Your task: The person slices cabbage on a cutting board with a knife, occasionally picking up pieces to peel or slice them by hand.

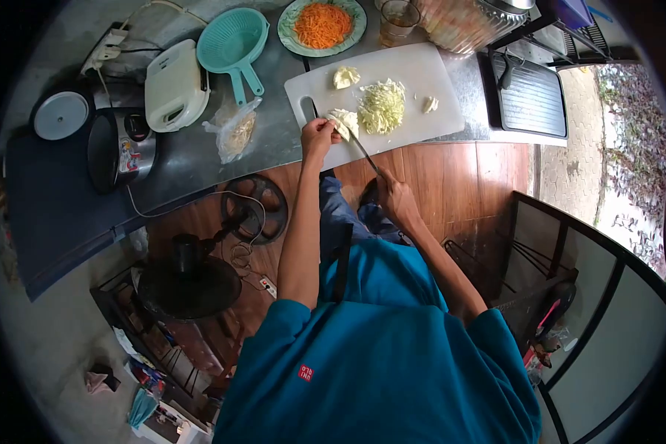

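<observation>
A white cutting board (422, 70) lies on the metal counter. My left hand (320, 138) is closed on a pale piece of cabbage (344, 122) at the board's near left part. My right hand (398, 198) grips a knife (364, 155) in front of the board's near edge, and its blade reaches up to that cabbage piece. Beside it sits a heap of shredded cabbage (382, 107). A cabbage chunk (345, 77) rests farther back, and a small piece (431, 104) lies to the right.
Behind the board stand a plate of shredded carrot (323, 26), a glass (398, 21) and a large jar. A teal colander (233, 41), a plastic bag (234, 133) and a white appliance (176, 86) are at left. A grill pan (531, 100) lies at right.
</observation>
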A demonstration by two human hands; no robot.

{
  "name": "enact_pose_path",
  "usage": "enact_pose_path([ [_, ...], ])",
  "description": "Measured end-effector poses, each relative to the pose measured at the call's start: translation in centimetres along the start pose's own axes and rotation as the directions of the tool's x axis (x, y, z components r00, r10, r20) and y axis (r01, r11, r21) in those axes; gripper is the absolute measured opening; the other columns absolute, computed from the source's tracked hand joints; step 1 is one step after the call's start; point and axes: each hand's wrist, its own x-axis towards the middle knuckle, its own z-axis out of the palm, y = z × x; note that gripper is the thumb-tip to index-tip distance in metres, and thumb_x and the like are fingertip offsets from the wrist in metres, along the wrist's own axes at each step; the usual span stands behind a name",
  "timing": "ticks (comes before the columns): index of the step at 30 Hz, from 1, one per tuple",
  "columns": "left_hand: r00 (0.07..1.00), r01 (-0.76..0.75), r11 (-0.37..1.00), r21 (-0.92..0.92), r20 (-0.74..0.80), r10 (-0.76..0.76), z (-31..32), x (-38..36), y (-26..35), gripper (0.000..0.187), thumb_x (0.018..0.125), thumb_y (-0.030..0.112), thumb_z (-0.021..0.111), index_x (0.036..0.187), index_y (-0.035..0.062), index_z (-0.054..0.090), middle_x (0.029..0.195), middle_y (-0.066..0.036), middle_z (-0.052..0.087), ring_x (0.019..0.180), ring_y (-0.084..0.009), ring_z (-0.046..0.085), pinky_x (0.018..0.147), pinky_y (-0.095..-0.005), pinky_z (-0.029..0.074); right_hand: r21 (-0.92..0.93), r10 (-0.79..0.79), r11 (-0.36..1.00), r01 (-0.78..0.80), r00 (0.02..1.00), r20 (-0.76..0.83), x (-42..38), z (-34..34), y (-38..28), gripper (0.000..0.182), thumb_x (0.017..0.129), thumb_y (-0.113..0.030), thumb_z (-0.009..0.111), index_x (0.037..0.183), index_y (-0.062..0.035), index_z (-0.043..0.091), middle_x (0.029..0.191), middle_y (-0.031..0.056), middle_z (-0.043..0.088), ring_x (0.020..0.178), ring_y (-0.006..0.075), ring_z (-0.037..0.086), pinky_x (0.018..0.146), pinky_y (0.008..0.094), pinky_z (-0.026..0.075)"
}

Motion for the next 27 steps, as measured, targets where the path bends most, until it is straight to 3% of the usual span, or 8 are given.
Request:
enact_pose_path([
  [3,0.993,-0.043,0.998,-0.038,-0.11,0.039,0.2,-0.5,-0.7,0.017,0.09,0.014,0.066,0.093,-0.0023,0.062,0.08,-0.008,0.065,0.056,-0.0114,0.059,0.045,-0.0243,0.045,0.039,-0.052,0.998,0.053,0.998,-0.017,-0.4,-0.9,0.5,0.032,0.097,-0.021,0.045,0.124,-0.0057,0.055,0.086,0.0343,0.061,0.08,0.051,0.061,0.07,0.0581,0.048],
  [6,0.985,-0.097,0.993,0.06,-0.14,0.105,0.2,0.1,-1.6,0.016,0.089,0.013,0.067,0.093,-0.0019,0.063,0.077,-0.007,0.065,0.054,-0.0108,0.057,0.044,-0.0247,0.044,-0.005,-0.059,0.998,0.059,0.998,-0.002,-2.4,-2.7,-0.7,0.031,0.098,-0.021,0.045,0.122,-0.0051,0.056,0.082,0.0334,0.062,0.078,0.0508,0.061,0.069,0.0572,0.048],
  [14,0.996,-0.038,0.994,0.098,-0.08,0.046,0.0,0.1,-0.2,0.013,0.091,0.011,0.065,0.092,-0.002,0.062,0.074,-0.007,0.064,0.055,-0.012,0.06,0.048,-0.025,0.049,0.022,-0.042,0.999,0.043,0.999,-0.015,0.6,-2.7,-3.1,0.03,0.098,-0.022,0.045,0.12,-0.0044,0.056,0.077,0.0333,0.06,0.075,0.0518,0.06,0.068,0.0576,0.048],
  [20,0.998,-0.046,0.988,0.15,-0.031,0.051,0.1,0.6,-0.2,0.011,0.092,0.007,0.061,0.087,-0.0026,0.059,0.069,-0.008,0.064,0.053,-0.0135,0.063,0.046,-0.0275,0.053,-0.042,-0.187,0.981,0.188,0.982,0.014,4.7,-0.7,-0.9,0.03,0.094,-0.018,0.046,0.12,-0.0044,0.054,0.077,0.0343,0.06,0.075,0.052,0.06,0.068,0.0594,0.046],
  [24,0.998,-0.06,0.983,0.174,0.013,0.059,0.3,0.0,-1.4,0.008,0.094,0.006,0.057,0.091,-0.0008,0.056,0.072,-0.008,0.062,0.056,-0.0148,0.062,0.049,-0.0274,0.053,-0.124,-0.225,0.967,0.224,0.974,0.002,4.1,-0.2,-0.4,0.029,0.093,-0.019,0.045,0.118,-0.0068,0.053,0.075,0.0316,0.061,0.075,0.0511,0.061,0.065,0.06,0.047],
  [27,0.994,-0.071,0.977,0.199,-0.066,0.085,0.9,0.1,-0.3,0.009,0.094,0.007,0.058,0.091,-0.0004,0.055,0.074,-0.008,0.062,0.058,-0.0142,0.062,0.05,-0.0269,0.053,-0.24,-0.207,0.95,0.199,0.978,-0.009,3.6,-0.8,-1.3,0.031,0.092,-0.019,0.047,0.12,-0.0082,0.053,0.074,0.0308,0.062,0.071,0.0506,0.062,0.063,0.0598,0.048],
])
